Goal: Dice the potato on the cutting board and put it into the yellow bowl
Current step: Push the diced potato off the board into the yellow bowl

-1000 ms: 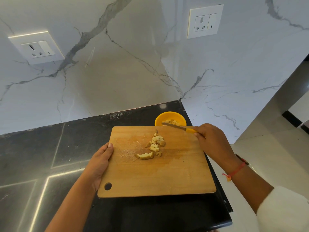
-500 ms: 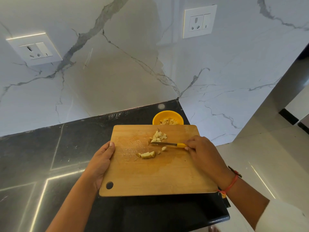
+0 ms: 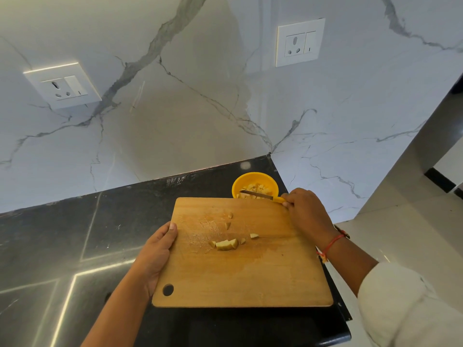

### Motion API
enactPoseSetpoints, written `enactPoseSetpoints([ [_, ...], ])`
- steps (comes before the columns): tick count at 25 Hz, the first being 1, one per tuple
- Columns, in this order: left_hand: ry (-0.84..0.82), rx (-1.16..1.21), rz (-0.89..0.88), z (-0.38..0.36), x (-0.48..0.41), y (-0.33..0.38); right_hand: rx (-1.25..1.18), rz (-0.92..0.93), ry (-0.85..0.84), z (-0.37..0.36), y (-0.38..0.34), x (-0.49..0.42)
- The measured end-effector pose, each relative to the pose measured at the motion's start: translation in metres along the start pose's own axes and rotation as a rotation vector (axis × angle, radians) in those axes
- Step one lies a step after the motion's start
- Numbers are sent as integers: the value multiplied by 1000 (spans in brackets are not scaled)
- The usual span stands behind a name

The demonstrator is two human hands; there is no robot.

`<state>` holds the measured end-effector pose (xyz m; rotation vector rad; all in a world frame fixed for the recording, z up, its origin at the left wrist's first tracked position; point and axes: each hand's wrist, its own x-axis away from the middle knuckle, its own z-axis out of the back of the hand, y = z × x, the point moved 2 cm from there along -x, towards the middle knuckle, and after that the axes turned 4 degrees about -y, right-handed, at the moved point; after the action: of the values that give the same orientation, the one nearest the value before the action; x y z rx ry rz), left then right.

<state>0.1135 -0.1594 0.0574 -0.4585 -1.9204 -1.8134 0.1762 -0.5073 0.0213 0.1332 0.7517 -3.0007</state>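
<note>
A wooden cutting board (image 3: 250,276) lies on the black counter, its far edge against the yellow bowl (image 3: 240,182). My left hand (image 3: 156,254) grips the board's left edge, thumb on top. My right hand (image 3: 304,210) holds a yellow-handled knife (image 3: 258,194), its blade reaching over the bowl, which holds several potato dice (image 3: 258,188). A few potato pieces (image 3: 226,244) remain on the board's middle, with small bits (image 3: 229,220) farther up.
The black counter (image 3: 62,241) meets a white marble wall with two sockets (image 3: 64,86) (image 3: 299,42). The counter's right edge (image 3: 338,304) drops off just past the board; light floor lies beyond on the right.
The knife swept up from the board's middle to the bowl, and the pile of dice near the far edge has gone into the bowl. The left hand kept its hold.
</note>
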Motion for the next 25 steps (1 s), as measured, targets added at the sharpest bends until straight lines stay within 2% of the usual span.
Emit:
enactPoseSetpoints([
  [6,-12,6,-1,0,-3,-1,28,-17,25,10,-5,-20],
  [14,47,65,-20,6,-13,2,-123,118,-102,32,-48,60],
  [19,39,67,-24,0,-18,5,-158,193,-162,10,-73,90],
  [25,-20,39,1,-5,-16,2,-84,186,-93,-7,-51,82],
])
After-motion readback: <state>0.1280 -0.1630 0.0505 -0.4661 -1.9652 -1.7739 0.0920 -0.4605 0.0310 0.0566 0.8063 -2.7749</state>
